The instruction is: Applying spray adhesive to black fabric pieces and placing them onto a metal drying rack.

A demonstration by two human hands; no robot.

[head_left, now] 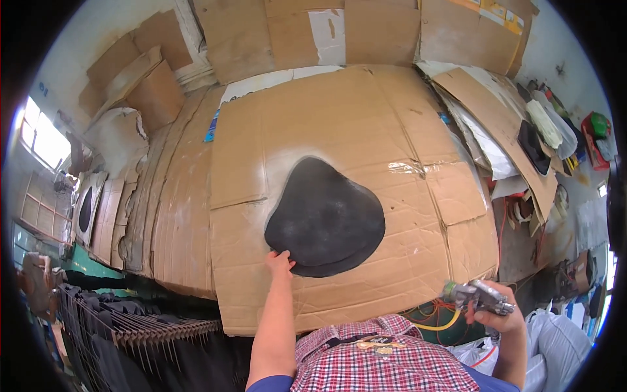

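Note:
A black pad [326,215] with a rounded, three-cornered outline lies on a large cardboard sheet [353,111]. A whitish haze shows on the cardboard around its upper left edge. Along the pad's lower rim a second edge shows, like another layer beneath. My left hand [281,262] pinches the pad at its lower left edge. Off the cardboard's lower right corner, my right hand [499,313] grips a metal spray gun [477,297], its nozzle end pointing left. The gun is apart from the pad. My right fingers partly cover its handle.
At lower left stands a rack [157,333] hung with dark pieces. Loose cardboard [503,117] leans at the right, with a dark pad [534,149] on it. A yellow hose [437,323] loops below the sheet's front edge. White bags [555,343] sit at lower right.

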